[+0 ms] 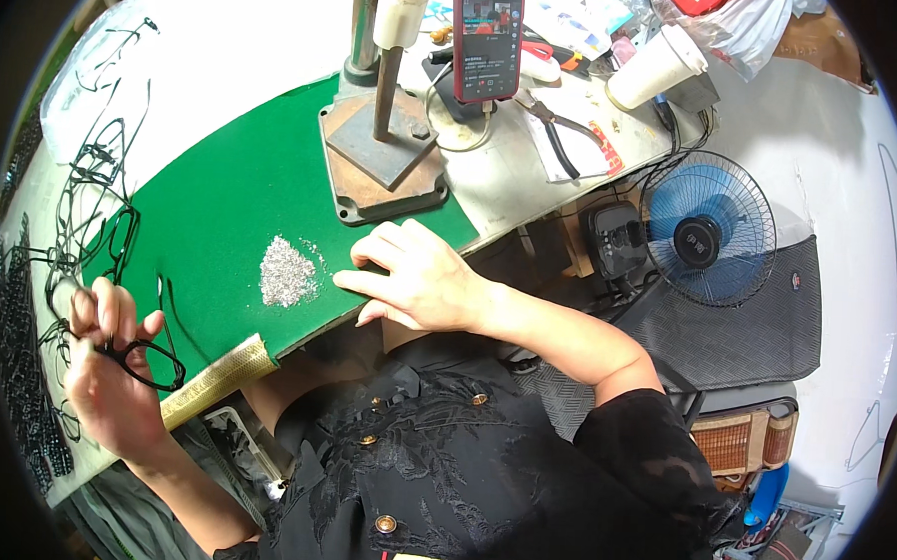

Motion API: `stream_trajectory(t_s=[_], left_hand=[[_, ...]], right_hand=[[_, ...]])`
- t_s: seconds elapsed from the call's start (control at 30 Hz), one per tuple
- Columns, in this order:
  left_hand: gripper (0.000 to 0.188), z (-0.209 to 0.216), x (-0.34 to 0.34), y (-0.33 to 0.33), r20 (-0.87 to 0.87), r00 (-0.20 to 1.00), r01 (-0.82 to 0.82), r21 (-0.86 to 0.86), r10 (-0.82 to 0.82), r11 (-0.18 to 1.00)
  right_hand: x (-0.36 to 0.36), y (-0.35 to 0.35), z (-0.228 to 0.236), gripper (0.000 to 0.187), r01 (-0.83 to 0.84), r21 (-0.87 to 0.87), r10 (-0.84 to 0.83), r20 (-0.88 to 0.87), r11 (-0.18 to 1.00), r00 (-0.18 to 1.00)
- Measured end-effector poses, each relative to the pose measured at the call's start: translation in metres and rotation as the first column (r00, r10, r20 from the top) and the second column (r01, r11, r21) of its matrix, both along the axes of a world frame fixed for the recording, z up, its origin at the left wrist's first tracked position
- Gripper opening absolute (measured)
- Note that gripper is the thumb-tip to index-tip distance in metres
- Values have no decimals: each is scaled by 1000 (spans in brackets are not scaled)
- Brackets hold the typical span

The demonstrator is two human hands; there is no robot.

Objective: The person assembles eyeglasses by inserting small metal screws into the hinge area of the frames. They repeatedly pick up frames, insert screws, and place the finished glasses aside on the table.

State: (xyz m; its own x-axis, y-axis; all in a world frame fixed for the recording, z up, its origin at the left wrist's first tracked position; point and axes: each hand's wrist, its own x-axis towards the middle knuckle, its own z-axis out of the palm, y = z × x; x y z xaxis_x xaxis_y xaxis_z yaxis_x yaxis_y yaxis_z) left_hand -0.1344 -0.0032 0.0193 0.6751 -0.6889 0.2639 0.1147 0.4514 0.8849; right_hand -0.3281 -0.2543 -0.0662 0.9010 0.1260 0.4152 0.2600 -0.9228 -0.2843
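At the left, my left hand (114, 386) is closed around a pair of black eyeglass frames (152, 365), held above the edge of the work surface. One rim and a thin temple arm show past the fingers. Near the front edge of the green mat (207, 194), my right hand (419, 279) rests with its fingers partly bent. A gap shows between its forefinger and thumb, and I see nothing in them. Just left of these fingertips lies a pile of tiny silvery metal pieces (289, 273), too small to name.
Many black glasses frames (98, 180) lie along the left side. A metal press stand (383, 167) stands behind my right hand. Further back are a phone (487, 41), pliers (553, 134) and a white cup (658, 69). A fan (706, 231) is to the right.
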Motion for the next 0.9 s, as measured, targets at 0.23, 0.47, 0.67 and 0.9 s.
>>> stream_trajectory(t_s=[0.23,0.47,0.67,0.9], left_hand=[[37,-23,-18,-18,363,901,-346,265,240,900],[55,-23,-32,-31,392,896,-320,249,207,914],[52,-22,-37,-37,328,936,-232,312,125,921],[47,-24,-41,-27,357,928,-252,391,106,885]], right_hand=[[0,-2,-2,44,7,10,-7,18,1000,1000],[3,-1,1,44,13,92,-8,-62,996,998],[9,0,1,6,213,420,-208,-59,882,976],[22,11,2,9,162,383,-119,-133,910,984]])
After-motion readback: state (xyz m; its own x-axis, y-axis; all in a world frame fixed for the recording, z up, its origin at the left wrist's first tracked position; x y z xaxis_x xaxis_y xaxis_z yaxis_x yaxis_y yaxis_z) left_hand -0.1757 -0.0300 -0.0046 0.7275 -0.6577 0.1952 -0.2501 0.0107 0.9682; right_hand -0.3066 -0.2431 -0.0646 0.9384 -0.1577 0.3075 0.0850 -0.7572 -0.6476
